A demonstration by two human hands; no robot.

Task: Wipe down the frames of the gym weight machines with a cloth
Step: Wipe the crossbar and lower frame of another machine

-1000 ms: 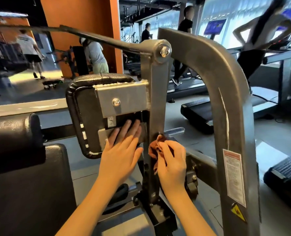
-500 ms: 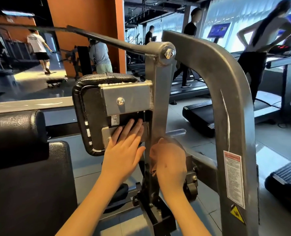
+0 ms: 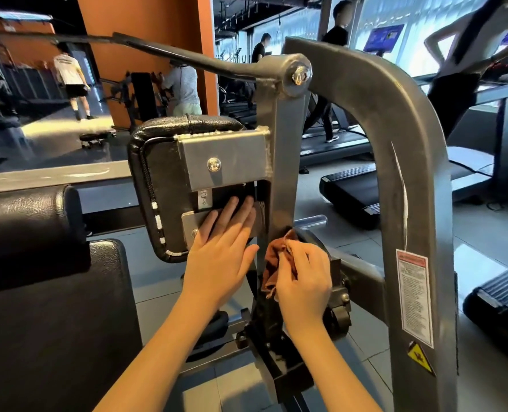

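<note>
The right hand [image 3: 303, 279] is clenched around a bunched brown cloth [image 3: 276, 260], fingers curled over it and pressing it against the lower part of the grey post [image 3: 285, 173] of the weight machine, just below the level of the pad's bracket. Part of the cloth hangs down loose at the left side of the hand, beside the post. The left hand [image 3: 220, 260] is flat and released, grasping nothing; its fingers lie together and stretched out on the lower metal plate [image 3: 191, 224] at the back of the black pad [image 3: 160, 188], fingertips reaching the dark gap under the upper bracket [image 3: 226, 162]. The two hands are just beside each other, with the post's edge between them. To the right rises the curved frame [image 3: 395, 144] with a warning label [image 3: 415, 295] and a yellow sticker [image 3: 419, 356] on it. A black seat [image 3: 47, 292] fills the lower left. Compared with half a second ago, the right hand has drawn back a little from the post, so the cloth, then mostly hidden under the blurred hand, now shows in a fold at the fingertips, much as it did a second ago. The left hand has kept its place on the plate.
</note>
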